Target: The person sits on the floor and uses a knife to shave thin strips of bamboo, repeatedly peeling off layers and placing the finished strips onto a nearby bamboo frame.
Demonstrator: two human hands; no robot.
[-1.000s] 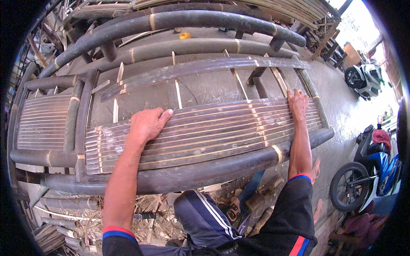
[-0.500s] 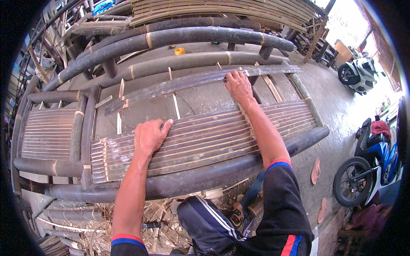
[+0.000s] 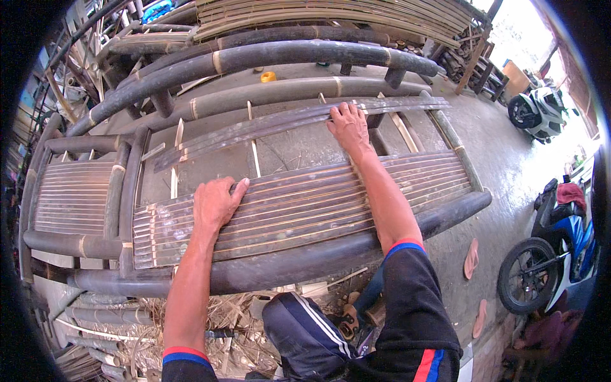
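A dark bamboo frame (image 3: 286,270) lies before me, with a row of split bamboo slats (image 3: 286,219) laid side by side across its near half. My left hand (image 3: 215,202) is closed over the far edge of this row, thumb stretched to the right; its other fingertips are hidden. Farther off, my right hand (image 3: 350,130) grips loose bamboo strips (image 3: 273,121) that lie slantwise over the frame's open part, its fingers bent over them. Pale thin crosspieces (image 3: 255,146) show beneath the strips. A smaller slatted panel (image 3: 73,197) fills the frame's left end.
Thick bamboo rails (image 3: 254,57) rise along the far side. A yellow roll (image 3: 268,77) lies on the floor behind. Shavings and bamboo poles (image 3: 114,316) lie at the lower left. Sandals (image 3: 471,258) and a blue motorbike (image 3: 531,270) are at right, a white motorbike (image 3: 541,114) farther back.
Both hands have shifted slightly left in the view, the right one along the loose strips. The whole view has moved a little; both hands keep the same hold.
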